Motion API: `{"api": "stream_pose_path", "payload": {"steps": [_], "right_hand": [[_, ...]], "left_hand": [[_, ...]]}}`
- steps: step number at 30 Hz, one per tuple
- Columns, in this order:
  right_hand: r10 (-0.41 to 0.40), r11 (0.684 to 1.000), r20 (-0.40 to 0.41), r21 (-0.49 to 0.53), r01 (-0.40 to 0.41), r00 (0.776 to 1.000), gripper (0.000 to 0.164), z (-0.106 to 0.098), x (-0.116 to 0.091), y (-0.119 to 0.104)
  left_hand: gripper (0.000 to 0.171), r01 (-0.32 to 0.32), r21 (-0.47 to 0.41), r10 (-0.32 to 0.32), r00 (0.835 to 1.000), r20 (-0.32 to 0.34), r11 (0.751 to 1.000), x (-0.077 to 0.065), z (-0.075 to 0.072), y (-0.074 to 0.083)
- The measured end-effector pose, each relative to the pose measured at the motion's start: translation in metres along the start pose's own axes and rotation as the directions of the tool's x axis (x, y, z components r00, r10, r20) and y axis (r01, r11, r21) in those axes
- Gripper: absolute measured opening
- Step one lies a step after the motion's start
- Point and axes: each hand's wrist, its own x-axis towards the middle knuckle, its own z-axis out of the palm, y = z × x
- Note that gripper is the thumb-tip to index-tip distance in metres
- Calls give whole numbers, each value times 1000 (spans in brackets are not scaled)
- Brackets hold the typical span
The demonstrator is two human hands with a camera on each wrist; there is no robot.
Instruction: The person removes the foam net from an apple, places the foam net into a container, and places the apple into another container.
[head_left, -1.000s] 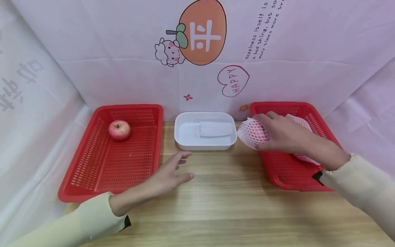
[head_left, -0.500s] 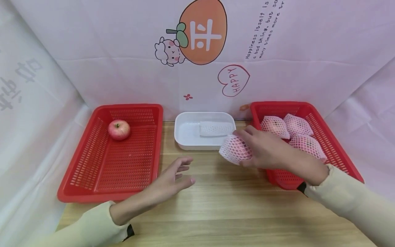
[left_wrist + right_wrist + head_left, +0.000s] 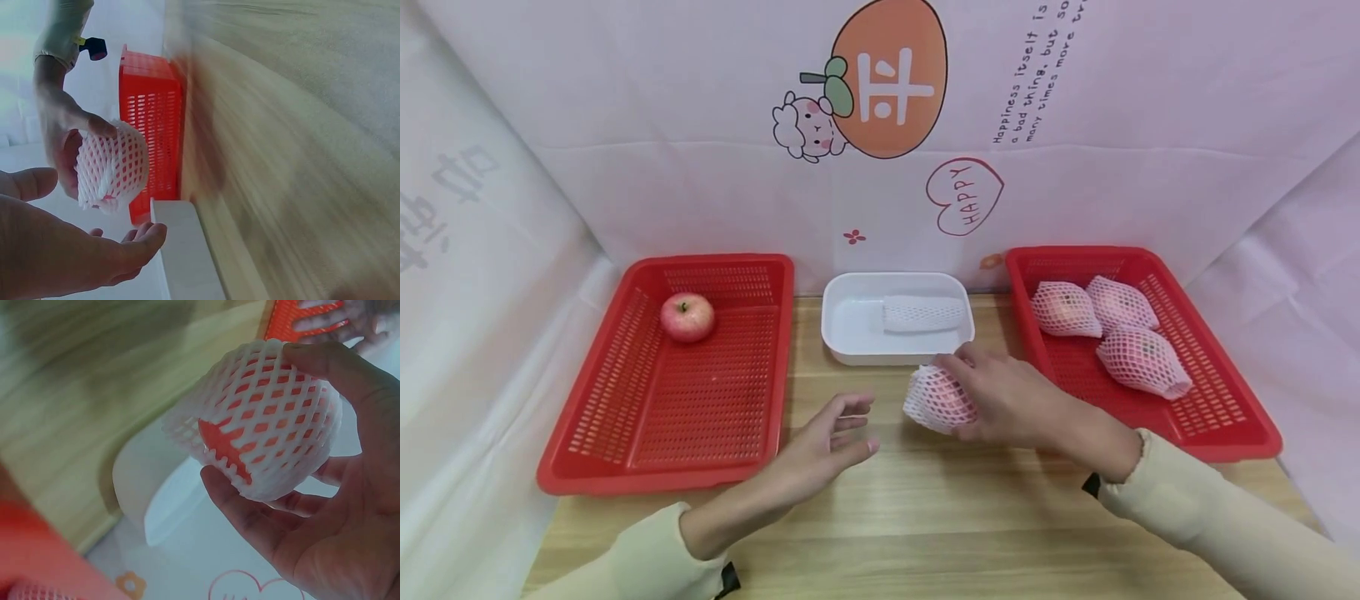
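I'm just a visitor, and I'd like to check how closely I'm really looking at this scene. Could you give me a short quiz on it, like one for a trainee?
1. Count: how many net-wrapped fruits lie in the right-hand red basket?

2. Choose: where does the bare apple lie?
A) in the white tray
B) in the left-hand red basket
C) directly on the table

3. True or false: the left hand is gripping a wrapped fruit.

Key:
1. Three.
2. B.
3. False; the left hand holds nothing, while the right hand grips a fourth wrapped fruit.
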Motion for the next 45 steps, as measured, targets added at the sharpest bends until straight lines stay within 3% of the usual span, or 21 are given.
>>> {"api": "stream_pose_path", "payload": {"steps": [8, 16, 33, 40, 45], "right_hand": [[-48, 999, -25, 22, 49, 999, 85, 28, 3, -9], [-43, 999, 11, 33, 43, 999, 83, 51, 6, -16], [-94, 994, -25, -57, 92, 995, 80, 76, 7, -24], [-58, 997, -25, -49, 57, 998, 87, 80, 5, -25], [-51, 999, -26, -6, 50, 998, 101, 82, 1, -23]], "left_hand": [[58, 29, -48, -30, 1000, -10, 998, 2, 9, -12], [56, 42, -30, -43, 998, -45, 999, 5, 15, -23], [53, 60, -49, -64, 994, -94, 997, 7, 18, -41], [54, 62, -66, -69, 993, -96, 996, 8, 18, -44], [53, 65, -61, -71, 993, -99, 996, 8, 19, -45]]}}
